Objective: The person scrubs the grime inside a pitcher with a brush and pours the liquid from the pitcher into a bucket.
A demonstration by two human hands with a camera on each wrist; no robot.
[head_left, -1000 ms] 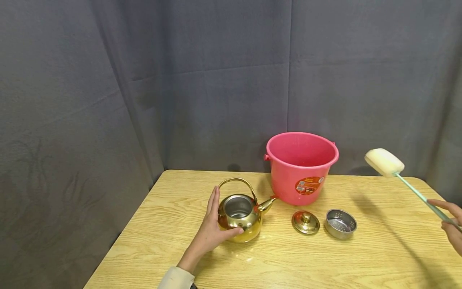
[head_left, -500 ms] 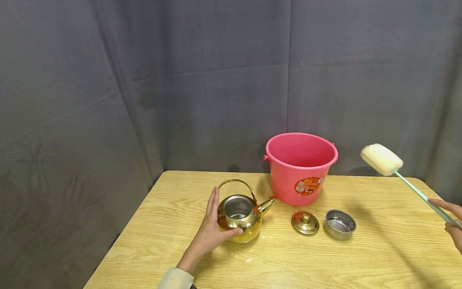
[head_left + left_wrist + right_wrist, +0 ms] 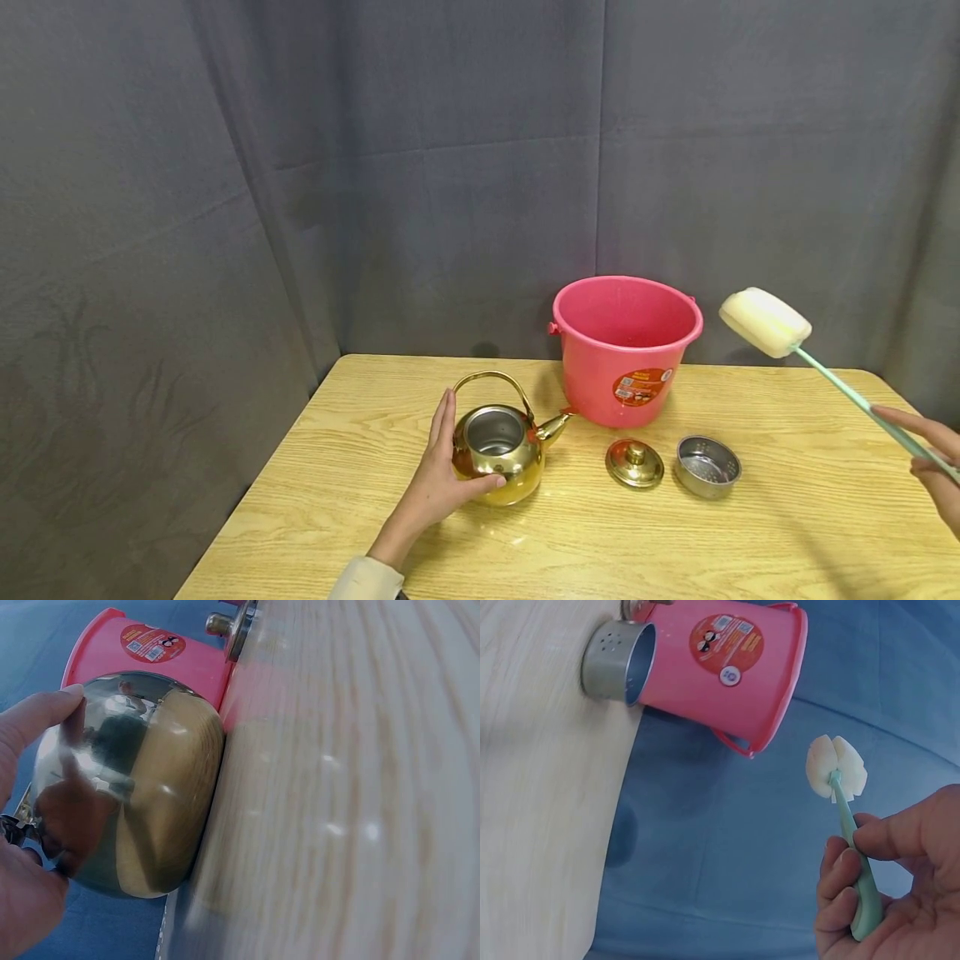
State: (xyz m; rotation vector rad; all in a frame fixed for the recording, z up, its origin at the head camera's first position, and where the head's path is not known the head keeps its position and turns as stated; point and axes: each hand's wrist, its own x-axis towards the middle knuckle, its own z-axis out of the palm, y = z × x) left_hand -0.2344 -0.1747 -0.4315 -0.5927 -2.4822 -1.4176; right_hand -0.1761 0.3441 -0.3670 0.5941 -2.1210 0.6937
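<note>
In the head view a gold kettle (image 3: 525, 477) without its lid stands upright on the table, spout to the right and loop handle raised. My left hand (image 3: 433, 490) holds its body from the left side, thumb across the front. The left wrist view shows that thumb on the shiny kettle (image 3: 161, 802); the other fingers are partly hidden. At the right edge my right hand (image 3: 939, 467) grips the pale green handle of a sponge brush (image 3: 765, 322), its cream head raised above the table. In the right wrist view, fingers (image 3: 838, 877) curl round that handle.
A pink bucket (image 3: 600, 383) stands at the back, close to the kettle's spout. In front of it lie a gold lid (image 3: 635, 463) and a perforated metal strainer cup (image 3: 707, 467) on the wooden table (image 3: 600, 550). Grey curtains (image 3: 480, 208) hang behind and at the left.
The sponge brush in my right hand has moved to the left and slightly up. My left hand and the kettle stay in place.
</note>
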